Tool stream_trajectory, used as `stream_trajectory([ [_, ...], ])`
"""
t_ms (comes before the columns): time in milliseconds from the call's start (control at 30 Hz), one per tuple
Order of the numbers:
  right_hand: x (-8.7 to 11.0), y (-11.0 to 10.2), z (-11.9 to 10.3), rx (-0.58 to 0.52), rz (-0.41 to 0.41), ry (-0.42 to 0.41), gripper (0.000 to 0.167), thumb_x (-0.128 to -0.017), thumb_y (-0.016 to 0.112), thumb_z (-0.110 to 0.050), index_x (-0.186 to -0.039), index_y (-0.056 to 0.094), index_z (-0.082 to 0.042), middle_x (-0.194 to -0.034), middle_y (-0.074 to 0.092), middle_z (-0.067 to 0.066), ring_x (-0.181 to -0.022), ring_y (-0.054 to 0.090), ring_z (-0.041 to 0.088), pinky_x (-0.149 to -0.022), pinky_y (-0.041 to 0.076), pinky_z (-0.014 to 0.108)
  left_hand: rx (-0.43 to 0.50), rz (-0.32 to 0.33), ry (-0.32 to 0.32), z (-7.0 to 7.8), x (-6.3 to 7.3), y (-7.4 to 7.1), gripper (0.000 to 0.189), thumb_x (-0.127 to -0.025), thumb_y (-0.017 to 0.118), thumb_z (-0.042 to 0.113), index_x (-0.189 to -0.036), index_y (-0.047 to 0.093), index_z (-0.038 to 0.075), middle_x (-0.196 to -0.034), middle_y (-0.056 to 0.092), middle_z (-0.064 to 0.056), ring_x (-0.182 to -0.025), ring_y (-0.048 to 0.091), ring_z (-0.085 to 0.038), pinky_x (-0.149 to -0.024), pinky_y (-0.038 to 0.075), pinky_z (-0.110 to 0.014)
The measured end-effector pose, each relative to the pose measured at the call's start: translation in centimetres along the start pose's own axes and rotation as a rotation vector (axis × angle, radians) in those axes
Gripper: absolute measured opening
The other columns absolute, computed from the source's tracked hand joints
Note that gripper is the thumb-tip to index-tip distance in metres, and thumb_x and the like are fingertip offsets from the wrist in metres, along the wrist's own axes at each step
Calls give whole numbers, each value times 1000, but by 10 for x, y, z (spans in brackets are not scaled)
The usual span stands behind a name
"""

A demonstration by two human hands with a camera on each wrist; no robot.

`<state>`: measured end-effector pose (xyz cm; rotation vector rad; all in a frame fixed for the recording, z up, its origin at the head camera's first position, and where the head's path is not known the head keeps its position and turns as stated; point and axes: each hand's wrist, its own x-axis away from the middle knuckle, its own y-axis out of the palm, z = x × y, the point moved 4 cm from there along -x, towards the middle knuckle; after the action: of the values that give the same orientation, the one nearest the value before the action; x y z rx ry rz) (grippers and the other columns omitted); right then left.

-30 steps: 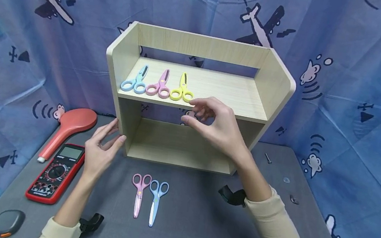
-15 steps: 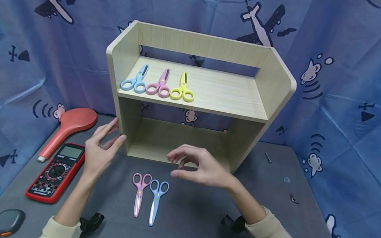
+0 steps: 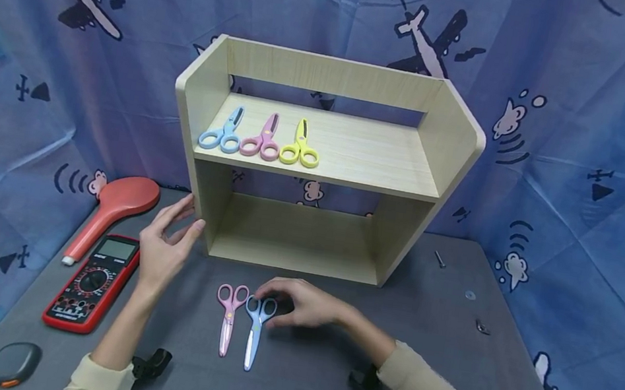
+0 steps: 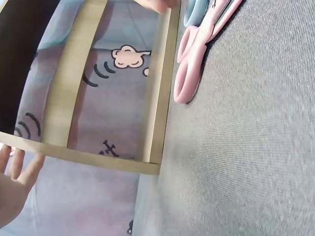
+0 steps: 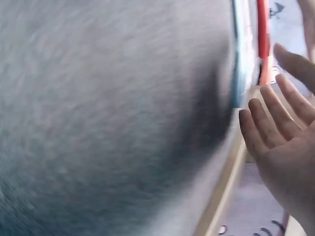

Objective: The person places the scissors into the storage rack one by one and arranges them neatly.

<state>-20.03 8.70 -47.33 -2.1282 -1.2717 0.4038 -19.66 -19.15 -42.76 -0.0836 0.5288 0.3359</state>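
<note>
A pair of blue scissors (image 3: 253, 336) and a pair of pink scissors (image 3: 226, 329) lie side by side on the grey table, handles toward the shelf. Over the blue handles reaches my right hand (image 3: 306, 304), its fingertips right at the finger loops. In the right wrist view its fingers (image 5: 278, 110) look spread and relaxed, grasping nothing. My left hand (image 3: 161, 257) rests with loosely extended fingers against the left side of the wooden shelf (image 3: 335, 77). On its upper board, blue scissors (image 3: 230, 127), pink scissors (image 3: 267, 132) and yellow scissors (image 3: 300, 143) lie in a row.
Left of my left arm are a red multimeter (image 3: 94, 283), a coral paddle-shaped object (image 3: 122, 205) and a dark rounded case (image 3: 13, 363). Small metal pieces, including a screw (image 3: 439, 259), lie at the right. A blue printed curtain (image 3: 598, 128) hangs behind the shelf.
My right hand has come down from beside the yellow scissors on the upper board to the blue scissors on the table. My left hand has stayed at the shelf's side.
</note>
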Motion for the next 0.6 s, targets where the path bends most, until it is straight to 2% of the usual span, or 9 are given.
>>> stream_trajectory([
  [133,-4,5,12,22,9,39,51,-94,86,-13,-142,67,-6,-141,69,9,-126,65,24,-115,57,39,-35,34,-2,0,0,-1,45,-96,78,-4,-140,72,2,-136,70,-25,-120,72,-5,-95,59,-10],
  [367,-11,8,20,41,31,63,50,-92,87,-9,-139,70,-8,-134,72,8,-117,68,19,-104,60,24,-49,82,-21,-2,-2,-2,35,-98,76,-2,-133,76,0,-129,74,-24,-112,74,1,-94,60,-11],
  [600,-13,8,20,98,34,80,58,-89,90,-10,-142,67,-7,-127,73,7,-114,69,14,-99,61,23,-80,121,-36,-4,-4,-2,28,-98,78,2,-126,79,0,-121,78,-24,-104,73,4,-90,60,-8],
])
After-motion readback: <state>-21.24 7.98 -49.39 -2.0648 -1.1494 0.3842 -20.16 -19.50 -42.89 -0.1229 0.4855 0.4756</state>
